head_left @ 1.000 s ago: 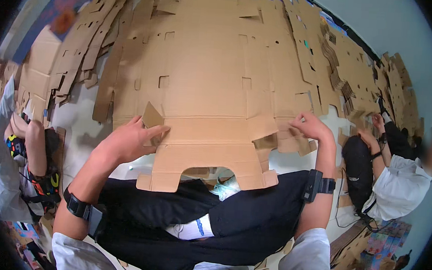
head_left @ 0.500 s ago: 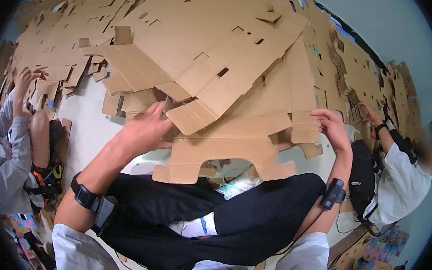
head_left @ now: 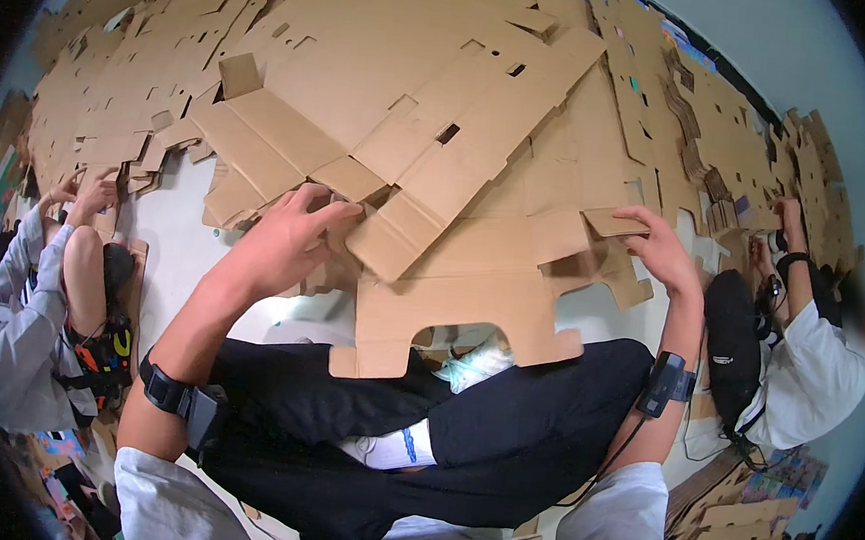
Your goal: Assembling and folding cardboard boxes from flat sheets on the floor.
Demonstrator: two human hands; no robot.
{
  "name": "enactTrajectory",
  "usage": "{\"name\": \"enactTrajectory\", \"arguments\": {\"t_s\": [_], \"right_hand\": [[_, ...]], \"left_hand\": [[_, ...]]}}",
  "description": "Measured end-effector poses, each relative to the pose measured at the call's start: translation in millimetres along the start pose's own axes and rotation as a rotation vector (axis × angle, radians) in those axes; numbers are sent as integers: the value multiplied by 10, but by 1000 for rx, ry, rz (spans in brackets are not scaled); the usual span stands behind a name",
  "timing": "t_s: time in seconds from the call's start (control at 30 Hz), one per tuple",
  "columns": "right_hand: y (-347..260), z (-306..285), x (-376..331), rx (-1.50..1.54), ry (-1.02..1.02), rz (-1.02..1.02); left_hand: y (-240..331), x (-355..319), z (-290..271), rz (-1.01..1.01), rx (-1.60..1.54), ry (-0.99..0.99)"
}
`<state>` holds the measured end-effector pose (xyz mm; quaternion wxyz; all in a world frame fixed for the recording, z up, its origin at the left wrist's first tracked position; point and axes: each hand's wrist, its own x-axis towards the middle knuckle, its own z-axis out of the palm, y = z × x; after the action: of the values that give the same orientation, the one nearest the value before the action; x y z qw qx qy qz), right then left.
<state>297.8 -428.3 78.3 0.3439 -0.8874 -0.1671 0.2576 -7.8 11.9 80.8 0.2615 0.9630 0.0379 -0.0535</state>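
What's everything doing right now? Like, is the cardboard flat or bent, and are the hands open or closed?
Left hand: bent, fingers at cardboard edges; grip unclear
Right hand: bent, fingers at a flap; grip unclear
Right flap: tilted up
Slanted cardboard sheet: mostly flat, overlapping another
Lower cardboard sheet: unfolded, partly covered
Small tab: sticking up
Black armband: strapped on the right forearm

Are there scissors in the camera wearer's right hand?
No, the right hand is holding a small brown cardboard flap at its edge.
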Motion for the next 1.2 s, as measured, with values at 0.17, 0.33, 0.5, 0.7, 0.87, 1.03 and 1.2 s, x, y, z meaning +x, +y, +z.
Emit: {"name": "enactTrajectory", "arguments": {"t_s": [0.17, 0.33, 0.5, 0.7, 0.87, 1.03, 1.2], "right_hand": [[57, 30, 66, -14, -45, -51], [-94, 40, 105, -64, 272, -180], [-333, 52, 27, 190, 311, -193], [-413, 58, 24, 264, 305, -146], [-386, 264, 44, 219, 160, -178], [-397, 454, 27, 31, -154, -155], [-402, 525, 8, 39, -265, -127]], "left_hand": [[119, 30, 3, -75, 80, 14], [-45, 31, 38, -131, 99, 83], [-692, 6, -60, -600, 215, -80], [-1178, 103, 17, -929, -664, 4], [-1357, 223, 479, -1209, -719, 374], [-1609, 133, 447, -1099, -1012, 441], [-1459, 121, 417, -1086, -1071, 547]]}}
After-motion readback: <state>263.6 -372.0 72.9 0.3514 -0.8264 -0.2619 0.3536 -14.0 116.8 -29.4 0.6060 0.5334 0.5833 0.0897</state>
